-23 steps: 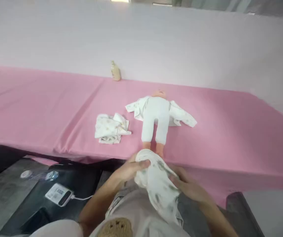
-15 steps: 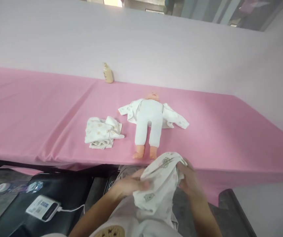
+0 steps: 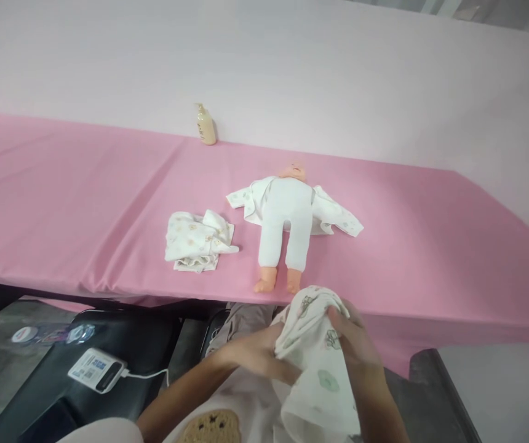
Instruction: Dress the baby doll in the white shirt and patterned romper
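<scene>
Both my hands hold a small white baby garment with pale green prints (image 3: 317, 363) over my lap, below the table's near edge. My left hand (image 3: 258, 357) pinches its left side, fingers closed on the cloth. My right hand (image 3: 354, 341) grips its upper right part. On the pink table cover (image 3: 84, 197) a baby doll (image 3: 287, 224) lies on its back, feet toward me, in white trousers with an opened white top spread under it. A crumpled white printed cloth (image 3: 197, 241) lies to the doll's left.
A cream pump bottle (image 3: 206, 125) stands at the back of the table against the pale wall. Lower left, a black seat (image 3: 61, 363) carries a white device with a cable (image 3: 96, 369). A grey chair edge (image 3: 435, 387) shows at lower right.
The garment has shifted right and been turned in my hands; my left hand slid from its top down to its side, and my right hand rose to its upper edge.
</scene>
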`<state>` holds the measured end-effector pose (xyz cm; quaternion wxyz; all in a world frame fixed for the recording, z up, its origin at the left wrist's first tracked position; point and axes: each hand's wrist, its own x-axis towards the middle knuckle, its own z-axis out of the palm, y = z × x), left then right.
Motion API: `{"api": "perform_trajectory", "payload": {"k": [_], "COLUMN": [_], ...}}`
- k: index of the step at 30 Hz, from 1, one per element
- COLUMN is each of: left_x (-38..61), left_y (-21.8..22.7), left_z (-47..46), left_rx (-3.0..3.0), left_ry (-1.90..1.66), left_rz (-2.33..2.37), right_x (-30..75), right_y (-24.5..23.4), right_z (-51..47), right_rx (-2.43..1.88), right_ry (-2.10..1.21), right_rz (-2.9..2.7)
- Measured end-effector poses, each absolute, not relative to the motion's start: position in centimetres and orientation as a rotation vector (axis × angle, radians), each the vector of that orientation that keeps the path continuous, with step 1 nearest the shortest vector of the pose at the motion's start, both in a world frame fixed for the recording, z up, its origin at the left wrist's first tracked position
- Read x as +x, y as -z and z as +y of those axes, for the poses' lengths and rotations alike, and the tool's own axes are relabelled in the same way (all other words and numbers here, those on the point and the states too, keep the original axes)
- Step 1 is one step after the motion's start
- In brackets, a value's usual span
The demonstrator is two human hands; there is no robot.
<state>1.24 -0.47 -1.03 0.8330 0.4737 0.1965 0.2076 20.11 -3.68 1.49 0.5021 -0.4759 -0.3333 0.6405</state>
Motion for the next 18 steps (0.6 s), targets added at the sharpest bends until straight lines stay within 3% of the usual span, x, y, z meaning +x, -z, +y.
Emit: {"api": "perform_trajectory", "payload": {"k": [4,7,12,14,18], "left_x": [-0.8,-1.3,0.2,0.1,-1.7], "left_y": [1.3,2.0,2.8,2.5,1.5], "left_z": [1.1,1.2,-1.1,-1.2,0.6], "left_rx": [0.782,0.67,0.894,0.97,0.896], "left_ry": [-0.769,-0.774,-0.435,-0.267,-0.58], "left_rz": [0.656,0.646,0.402,0.282,0.416], "right_x": [18.6,18.3,21.0,21.1,18.1], "right_y": [-1.1,0.5,2.3,2.3,2.1], "right_z": [-3.2,-2.8,-3.0,-3.6,-4.6], "right_rx": [-1.15,-0.907,-1.018,-1.026,-1.001], "right_ry": [-1.74,-2.015,-1.621,-1.624,-1.812], "right_rz": [-1.12,-1.45,-0.894,-0.845,-0.937]}}
